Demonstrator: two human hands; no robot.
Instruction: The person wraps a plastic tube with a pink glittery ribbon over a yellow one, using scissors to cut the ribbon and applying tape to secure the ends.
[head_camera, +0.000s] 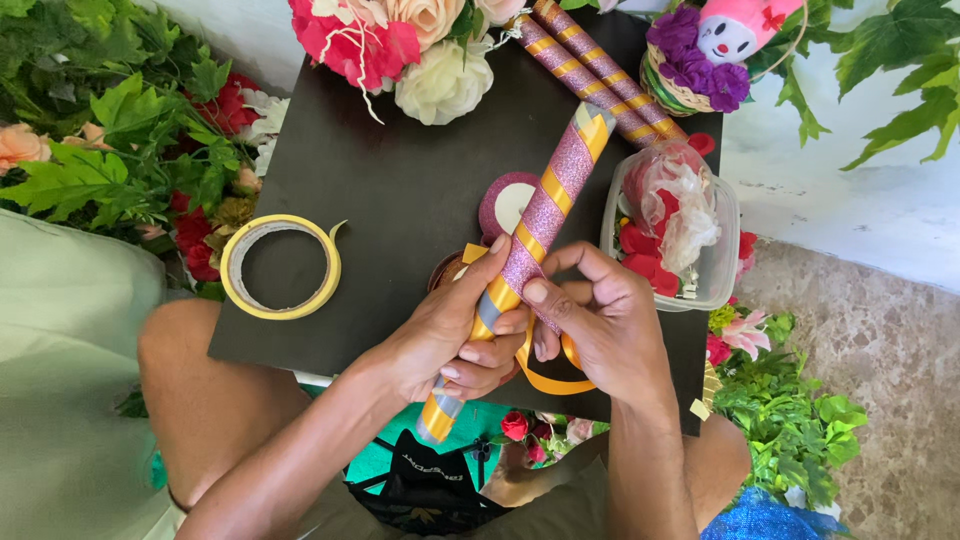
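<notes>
Here, mid-wrap: a grey tube (530, 240) is being spiralled w/ pink glitter tape (560, 175) and yellow ribbon (545, 375). The tube lies diagonally over the dark worktop (400, 190), upper end pointing toward the top right, lower end hanging past the near edge, above the lap.

Left hand (450, 335): fingers clamped round the tube's lower-middle part, thumb laid along it, steadying. Right hand (600, 320): fingers curled together, thumb and forefinger pinched on the pink tape's free edge where it meets the tube; a loop of yellow ribbon hangs below both hands.

Step, as judged: upper part already banded pink/yellow; a grey stretch shows bare near the left thumb, and the lowest end carries yellow only. So approx. half to two-thirds covered. The next move would call for keeping the tape taut, turning the tube w/ the left hand, and laying the next turn at the same slant so band spacing matches; slack would likely give wrinkles or uneven gaps.

Around: a roll of yellow tape (282, 266) lies flat on the worktop at left, well apart; a pink glitter tape roll (505, 203) sits just behind the tube; two finished wrapped tubes (590, 65) lie at top; a clear plastic tub (675, 235) of red petals stands at right; artificial flowers (400, 40) and green leaves (110, 150) surround the board.
</notes>
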